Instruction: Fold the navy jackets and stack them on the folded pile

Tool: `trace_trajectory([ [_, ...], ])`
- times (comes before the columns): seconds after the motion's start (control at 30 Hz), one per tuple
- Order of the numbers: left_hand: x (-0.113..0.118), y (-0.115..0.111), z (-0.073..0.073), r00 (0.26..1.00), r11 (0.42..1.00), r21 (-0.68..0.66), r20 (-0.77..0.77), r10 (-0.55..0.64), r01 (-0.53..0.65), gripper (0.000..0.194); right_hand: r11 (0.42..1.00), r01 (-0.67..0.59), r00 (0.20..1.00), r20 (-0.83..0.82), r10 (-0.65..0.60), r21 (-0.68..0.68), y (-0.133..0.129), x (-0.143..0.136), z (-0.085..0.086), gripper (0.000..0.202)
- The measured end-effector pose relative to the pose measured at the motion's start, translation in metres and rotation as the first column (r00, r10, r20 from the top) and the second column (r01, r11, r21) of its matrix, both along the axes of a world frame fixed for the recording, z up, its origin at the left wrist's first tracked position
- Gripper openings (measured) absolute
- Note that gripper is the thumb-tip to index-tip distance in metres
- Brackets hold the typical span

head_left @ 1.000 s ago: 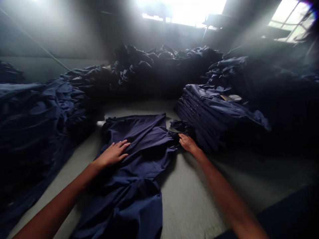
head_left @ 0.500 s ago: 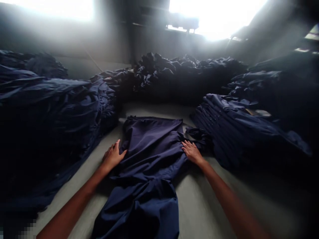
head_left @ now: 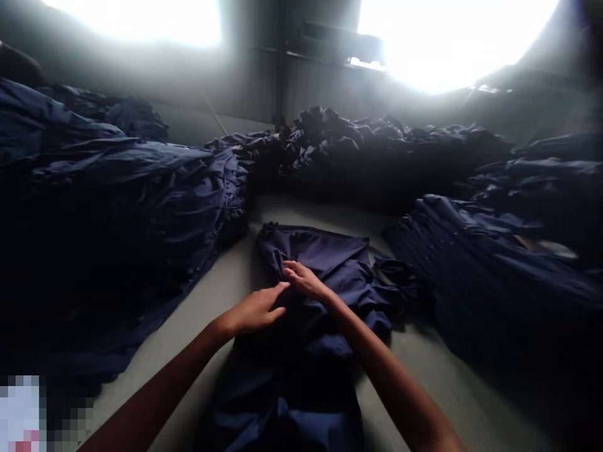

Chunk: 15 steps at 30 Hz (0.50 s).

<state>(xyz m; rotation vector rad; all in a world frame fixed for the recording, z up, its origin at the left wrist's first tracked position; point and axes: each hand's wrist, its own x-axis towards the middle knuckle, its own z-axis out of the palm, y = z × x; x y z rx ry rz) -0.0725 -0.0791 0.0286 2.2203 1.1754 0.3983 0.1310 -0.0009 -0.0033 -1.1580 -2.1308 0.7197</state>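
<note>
A dark blue garment (head_left: 330,251) lies wrinkled on the pale table (head_left: 221,276), its near part running toward me. My left hand (head_left: 259,307) is over the garment's left side, palm down, with thumb and fingers apart. Just beyond it, my right hand (head_left: 304,279) rests on the upper left part of the cloth with its fingers extended. The two hands' fingertips are close together, and neither hand grips anything visible. A bunched dark piece of cloth (head_left: 396,270) lies against the garment's right edge.
A tall pile of dark blue garments (head_left: 179,182) stands at the left. Folded garments (head_left: 480,245) are stacked at the right, and a long crumpled heap (head_left: 377,138) spans the back. A pixelated patch covers the lower left corner.
My right hand has moved left from the garment's right edge across the cloth. My left hand has moved right, onto the garment. The view has shifted, so the piles appear farther right.
</note>
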Motion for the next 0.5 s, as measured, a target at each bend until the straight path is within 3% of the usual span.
trace_trajectory([
  [0.07,-0.007,-0.002,0.008,0.999,0.997,-0.057,0.012,-0.044,0.044,0.057,1.000,0.011,0.999,0.038,-0.011,-0.007,0.007,-0.006,-0.018,0.041],
  [0.13,-0.017,0.004,0.013,1.000,0.992,-0.122,0.020,-0.015,0.017,0.051,0.999,0.036,0.997,0.068,-0.037,0.021,0.007,-0.004,-0.034,0.042],
  [0.27,-0.045,0.033,0.004,0.960,0.932,-0.240,-0.009,0.279,-0.273,0.039,0.984,0.087,0.987,0.122,-0.106,0.155,0.002,0.003,-0.055,0.045],
  [0.37,-0.059,0.052,-0.014,0.896,0.895,-0.071,-0.095,0.434,-0.441,0.032,0.978,0.098,0.987,0.111,-0.119,0.185,0.001,0.005,-0.060,0.046],
  [0.43,-0.060,0.059,-0.025,0.906,0.916,0.015,-0.136,0.400,-0.402,0.026,0.978,0.087,0.989,0.104,-0.108,0.191,0.002,0.005,-0.061,0.045],
  [0.5,-0.052,0.060,-0.032,0.952,0.958,0.001,-0.111,0.285,-0.287,0.024,0.979,0.075,0.990,0.102,-0.096,0.191,0.003,0.004,-0.061,0.044],
])
